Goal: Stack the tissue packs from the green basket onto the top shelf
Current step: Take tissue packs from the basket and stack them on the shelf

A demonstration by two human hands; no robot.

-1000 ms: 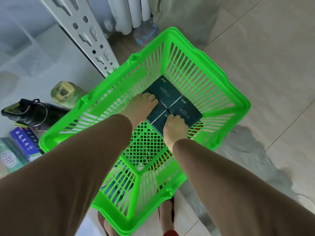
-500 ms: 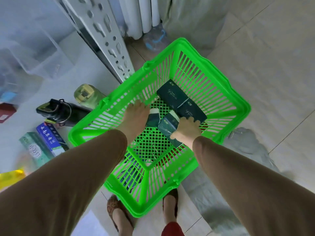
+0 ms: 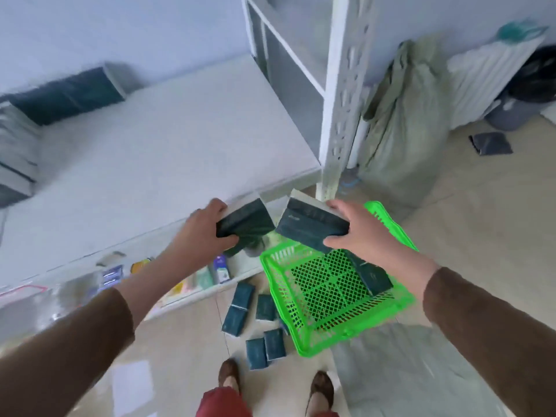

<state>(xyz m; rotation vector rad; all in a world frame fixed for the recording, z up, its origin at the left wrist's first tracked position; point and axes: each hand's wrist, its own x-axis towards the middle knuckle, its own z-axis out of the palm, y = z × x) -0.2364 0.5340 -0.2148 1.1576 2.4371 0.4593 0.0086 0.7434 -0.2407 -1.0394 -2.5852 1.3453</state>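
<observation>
Both hands are raised in front of the shelf unit, each carrying one dark green tissue pack. The left hand [image 3: 204, 233] has its fingers over the top of the left pack [image 3: 244, 221] and its thumb curled under the near edge, a firm wrap across the pack's width. The right hand [image 3: 361, 233] grips the right pack [image 3: 310, 227] at its right end, thumb along the near lower edge and fingers behind the far side; the pack is tilted, its left end lower. The two packs are close but apart, held just off the front edge of the white top shelf [image 3: 150, 164], near its right front corner by the perforated upright [image 3: 343, 94]. A row of dark packs [image 3: 66, 94] already lies along the shelf's back left edge. One pack [image 3: 373, 273] remains inside the green basket [image 3: 304, 335], against its right wall; several loose packs [image 3: 240, 308] lie on the floor just beside the basket's left rim. Judgement: the packs appear light and soft, film-wrapped, so likely slick and compressible; a squeeze will dent rather than damage them. A hold across the short width, thumb opposing fingers, looks best; the right hand's end grip lets the pack droop and may skew it on placement. Motion blur limits finer detail.
</observation>
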